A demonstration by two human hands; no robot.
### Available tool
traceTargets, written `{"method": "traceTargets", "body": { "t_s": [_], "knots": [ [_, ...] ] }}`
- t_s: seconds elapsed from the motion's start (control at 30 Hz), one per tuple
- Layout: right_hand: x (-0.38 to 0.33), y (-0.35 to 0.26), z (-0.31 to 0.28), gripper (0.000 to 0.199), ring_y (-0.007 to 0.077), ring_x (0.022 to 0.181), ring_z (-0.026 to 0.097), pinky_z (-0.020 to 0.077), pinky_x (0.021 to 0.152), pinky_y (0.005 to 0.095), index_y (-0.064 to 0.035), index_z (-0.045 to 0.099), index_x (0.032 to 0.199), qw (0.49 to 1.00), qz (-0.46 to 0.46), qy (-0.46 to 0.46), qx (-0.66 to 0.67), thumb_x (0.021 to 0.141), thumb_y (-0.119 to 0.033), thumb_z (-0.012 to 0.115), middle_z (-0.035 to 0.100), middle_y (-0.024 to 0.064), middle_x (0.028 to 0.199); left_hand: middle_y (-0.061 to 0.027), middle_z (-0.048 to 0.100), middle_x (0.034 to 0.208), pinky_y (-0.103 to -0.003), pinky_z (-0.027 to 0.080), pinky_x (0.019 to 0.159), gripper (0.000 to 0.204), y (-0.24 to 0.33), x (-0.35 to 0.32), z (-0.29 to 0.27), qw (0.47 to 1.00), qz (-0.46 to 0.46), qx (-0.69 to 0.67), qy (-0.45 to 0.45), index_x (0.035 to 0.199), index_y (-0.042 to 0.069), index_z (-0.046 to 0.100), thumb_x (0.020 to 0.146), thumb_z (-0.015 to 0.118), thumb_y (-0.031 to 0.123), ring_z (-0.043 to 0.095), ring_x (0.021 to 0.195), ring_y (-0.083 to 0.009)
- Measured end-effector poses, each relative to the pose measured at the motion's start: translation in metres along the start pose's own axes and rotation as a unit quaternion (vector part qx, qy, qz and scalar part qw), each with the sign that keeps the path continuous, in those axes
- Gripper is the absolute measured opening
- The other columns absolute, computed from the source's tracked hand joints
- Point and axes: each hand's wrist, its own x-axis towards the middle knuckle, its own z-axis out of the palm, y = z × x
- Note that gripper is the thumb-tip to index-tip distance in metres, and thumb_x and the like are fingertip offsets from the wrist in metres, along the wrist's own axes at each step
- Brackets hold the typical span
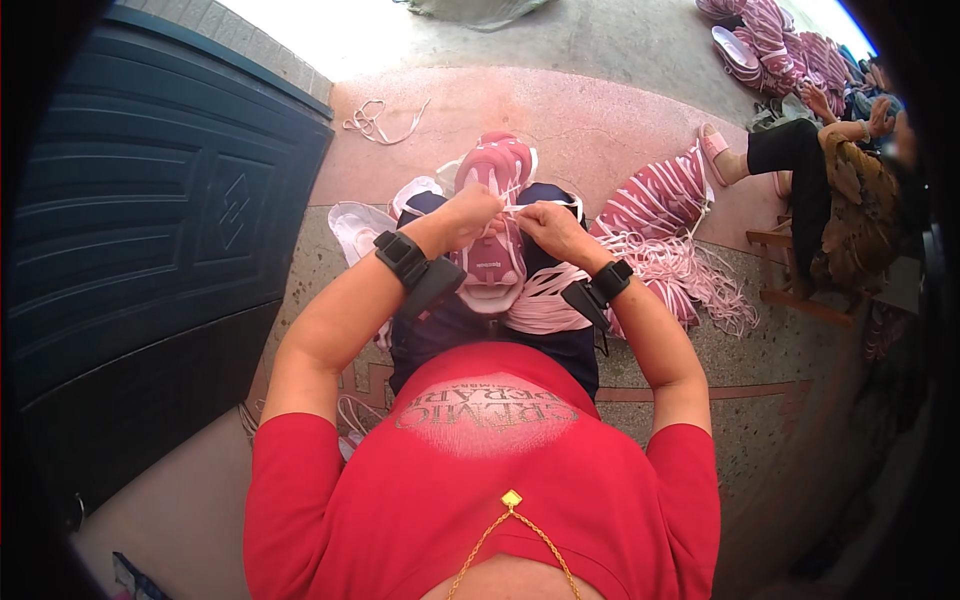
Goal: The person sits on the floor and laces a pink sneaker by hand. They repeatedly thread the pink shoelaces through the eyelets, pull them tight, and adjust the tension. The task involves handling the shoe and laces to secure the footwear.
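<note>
A pink and white lace-up shoe (488,272) rests on my lap between my knees. Over its lacing area my left hand (472,215) is closed, fingers partly hidden, at one end of a pale shoelace (513,208). That lace runs short across to my right hand (555,230), which pinches it just right of the shoe. A bundle of pale pink laces (548,303) lies across my right thigh. Beside my left knee sits a whitish shoe piece (358,230), partly covered by my arm.
To the right, a row of stacked pink shoes (655,195) stands by a heap of loose laces (705,280). A person (850,190) sits farther right by a wooden stool (800,295). A dark blue door (170,190) is at left. A loose lace (378,125) lies ahead.
</note>
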Motion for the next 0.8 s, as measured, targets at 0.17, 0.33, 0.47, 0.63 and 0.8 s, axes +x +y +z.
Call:
{"method": "traceTargets", "body": {
  "t_s": [0.17, 0.33, 0.47, 0.63, 0.8],
  "knots": [
    [0.015, -0.004, 0.004, 0.02, 0.0323, 0.099, 0.057, 0.0457, 0.083, 0.0408, 0.0011, 0.062, 0.084, 0.975, -0.071, 0.04, -0.209, 0.083, -0.014, 0.049, 0.062, 0.0179, 0.099, -0.0084, 0.057, 0.088, -0.025, 0.05, 0.071, 0.015, -0.028, -0.001, 0.009, 0.984, 0.127, -0.109, 0.058, 0.097, 0.002, 0.049, 0.095, 0.049, 0.016, 0.059, 0.078, -0.0136],
    [0.03, 0.006, 0.006, 0.021, 0.0322, 0.1, 0.056, 0.0453, 0.085, 0.0434, 0.0007, 0.062, 0.089, 0.969, -0.074, 0.059, -0.228, 0.082, -0.014, 0.05, 0.061, 0.0161, 0.104, -0.0102, 0.057, 0.096, -0.025, 0.051, 0.077, 0.017, -0.029, -0.01, 0.009, 0.979, 0.142, -0.138, 0.052, 0.099, 0.001, 0.048, 0.097, 0.047, 0.018, 0.059, 0.084, -0.0141],
    [0.037, 0.007, 0.002, 0.021, 0.0322, 0.099, 0.056, 0.0446, 0.085, 0.0443, -0.0014, 0.063, 0.09, 0.973, -0.069, 0.01, -0.221, 0.082, -0.015, 0.049, 0.06, 0.0145, 0.103, -0.0105, 0.058, 0.098, -0.026, 0.051, 0.078, 0.017, -0.031, -0.009, 0.008, 0.979, 0.143, -0.137, 0.048, 0.099, 0.001, 0.048, 0.097, 0.046, 0.018, 0.059, 0.085, -0.0145],
    [0.041, -0.004, 0.003, 0.019, 0.0291, 0.099, 0.055, 0.0446, 0.081, 0.0434, -0.0053, 0.065, 0.088, 0.957, -0.091, -0.004, -0.274, 0.082, -0.017, 0.052, 0.058, 0.0115, 0.102, -0.0102, 0.058, 0.099, -0.026, 0.051, 0.076, 0.016, -0.033, -0.008, 0.006, 0.979, 0.146, -0.139, 0.041, 0.099, 0.003, 0.048, 0.098, 0.045, 0.018, 0.059, 0.085, -0.0149],
    [0.043, -0.021, -0.003, 0.018, 0.0246, 0.095, 0.056, 0.041, 0.079, 0.0389, -0.0092, 0.065, 0.087, 0.951, -0.037, 0.069, -0.298, 0.082, -0.024, 0.058, 0.06, 0.0083, 0.098, -0.0083, 0.061, 0.088, -0.027, 0.052, 0.063, 0.019, -0.022, -0.009, 0.003, 0.983, 0.144, 0.019, 0.111, 0.11, 0.003, 0.047, 0.095, 0.046, 0.015, 0.062, 0.076, -0.0136]
  ]
}}
